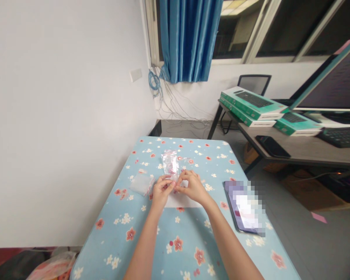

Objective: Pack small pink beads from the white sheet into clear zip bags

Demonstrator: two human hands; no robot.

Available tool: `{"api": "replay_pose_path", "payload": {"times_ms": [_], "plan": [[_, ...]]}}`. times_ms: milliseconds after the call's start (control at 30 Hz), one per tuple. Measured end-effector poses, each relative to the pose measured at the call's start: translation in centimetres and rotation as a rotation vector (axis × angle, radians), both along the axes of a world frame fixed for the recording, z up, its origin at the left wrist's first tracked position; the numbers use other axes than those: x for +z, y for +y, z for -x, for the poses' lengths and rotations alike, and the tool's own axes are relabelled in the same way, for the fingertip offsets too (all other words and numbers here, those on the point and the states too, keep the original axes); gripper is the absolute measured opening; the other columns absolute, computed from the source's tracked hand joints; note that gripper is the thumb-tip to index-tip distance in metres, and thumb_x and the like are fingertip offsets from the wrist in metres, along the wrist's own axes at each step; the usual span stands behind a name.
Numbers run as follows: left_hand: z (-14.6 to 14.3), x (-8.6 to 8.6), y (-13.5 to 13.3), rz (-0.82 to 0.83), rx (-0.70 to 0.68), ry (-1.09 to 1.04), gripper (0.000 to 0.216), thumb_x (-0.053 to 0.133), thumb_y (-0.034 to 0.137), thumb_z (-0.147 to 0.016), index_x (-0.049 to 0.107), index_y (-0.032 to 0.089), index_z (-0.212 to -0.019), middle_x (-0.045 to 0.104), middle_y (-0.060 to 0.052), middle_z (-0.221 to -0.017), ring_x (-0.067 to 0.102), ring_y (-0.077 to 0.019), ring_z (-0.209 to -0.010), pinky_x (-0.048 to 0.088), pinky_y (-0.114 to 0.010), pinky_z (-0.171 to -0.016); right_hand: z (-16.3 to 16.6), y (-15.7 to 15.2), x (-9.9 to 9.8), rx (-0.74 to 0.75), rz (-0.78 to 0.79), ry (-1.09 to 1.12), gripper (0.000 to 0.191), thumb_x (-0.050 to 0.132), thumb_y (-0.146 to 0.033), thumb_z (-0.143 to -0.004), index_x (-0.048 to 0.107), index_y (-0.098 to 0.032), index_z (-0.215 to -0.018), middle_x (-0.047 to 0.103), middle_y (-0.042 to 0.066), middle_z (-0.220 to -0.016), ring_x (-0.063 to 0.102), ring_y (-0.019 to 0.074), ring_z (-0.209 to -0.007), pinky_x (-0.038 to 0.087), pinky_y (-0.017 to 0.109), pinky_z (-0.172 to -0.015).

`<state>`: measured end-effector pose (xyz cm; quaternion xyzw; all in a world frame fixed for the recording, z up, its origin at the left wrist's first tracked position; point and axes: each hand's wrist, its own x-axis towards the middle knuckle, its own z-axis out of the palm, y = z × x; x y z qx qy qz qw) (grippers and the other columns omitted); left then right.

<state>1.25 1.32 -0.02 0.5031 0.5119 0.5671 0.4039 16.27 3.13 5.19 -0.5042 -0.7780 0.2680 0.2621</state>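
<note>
My left hand (161,190) and my right hand (192,186) meet over the middle of a small table with a light blue flowered cloth (175,237). Both pinch the lower edge of a small clear zip bag (170,164) that stands up from my fingertips, with something pink or red inside it. Under my hands lies a white sheet (181,200). A second small clear bag (142,182) rests flat on the cloth just left of my left hand.
A phone (245,208) with a lit screen lies to the right on the cloth. Beyond stands a grey desk (294,149) with green keyboard boxes (252,105), a dark phone (272,146), a monitor and a keyboard. White wall at left, blue curtain behind.
</note>
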Motion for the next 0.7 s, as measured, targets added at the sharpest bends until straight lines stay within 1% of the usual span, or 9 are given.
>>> {"api": "replay_pose_path", "payload": {"times_ms": [200,333,433,533,600,700], "plan": [[0.2,0.3,-0.1,-0.046,0.027,0.089,0.021,0.064,0.039,-0.074,0.07,0.019,-0.07,0.06,-0.009,-0.1,0.059,-0.0204,-0.094,0.047,-0.029,-0.076,-0.1,-0.2,0.4,0.013,0.028,0.018,0.01,0.066,-0.032,-0.079,0.069,-0.024,-0.074,0.061,0.002,-0.095,0.049,0.0218,-0.097,0.03,0.036,-0.085],[0.1,0.7,-0.5,-0.088,0.071,0.196,0.019,0.059,0.036,-0.08,0.068,0.019,-0.074,0.057,-0.008,-0.101,0.058,-0.0185,-0.092,0.047,-0.028,-0.073,0.1,-0.2,0.6,-0.035,0.009,0.043,0.012,0.063,-0.031,-0.08,0.067,-0.023,-0.073,0.061,0.002,-0.095,0.05,0.0213,-0.097,0.029,0.038,-0.088],[-0.1,0.9,-0.8,-0.107,0.086,0.276,0.018,0.057,0.033,-0.082,0.066,0.019,-0.075,0.055,-0.007,-0.104,0.057,-0.0183,-0.093,0.047,-0.028,-0.075,0.3,-0.2,0.6,-0.084,-0.008,0.043,0.011,0.062,-0.028,-0.079,0.067,-0.023,-0.071,0.061,0.002,-0.095,0.05,0.0218,-0.097,0.029,0.038,-0.089],[-0.1,1.0,-1.0,-0.139,0.085,0.342,0.017,0.054,0.03,-0.083,0.063,0.019,-0.072,0.055,-0.007,-0.101,0.056,-0.0184,-0.094,0.046,-0.029,-0.078,0.3,-0.3,0.6,-0.129,-0.054,0.002,0.009,0.062,-0.026,-0.078,0.067,-0.022,-0.071,0.061,0.003,-0.095,0.049,0.0226,-0.098,0.029,0.038,-0.088],[-0.2,1.0,-1.0,-0.162,0.092,0.369,0.018,0.053,0.028,-0.083,0.06,0.019,-0.068,0.055,-0.007,-0.098,0.056,-0.0184,-0.094,0.045,-0.029,-0.077,0.3,-0.4,0.7,-0.109,-0.092,-0.028,0.009,0.062,-0.026,-0.078,0.068,-0.022,-0.073,0.061,0.004,-0.097,0.049,0.023,-0.099,0.03,0.039,-0.088],[-0.2,1.0,-1.1,-0.188,0.103,0.395,0.019,0.051,0.026,-0.083,0.058,0.018,-0.067,0.055,-0.006,-0.096,0.056,-0.0179,-0.091,0.046,-0.028,-0.076,0.1,-0.5,0.8,-0.023,-0.143,-0.054,0.01,0.062,-0.029,-0.08,0.07,-0.024,-0.079,0.06,0.005,-0.106,0.047,0.0243,-0.104,0.031,0.039,-0.089]]}}
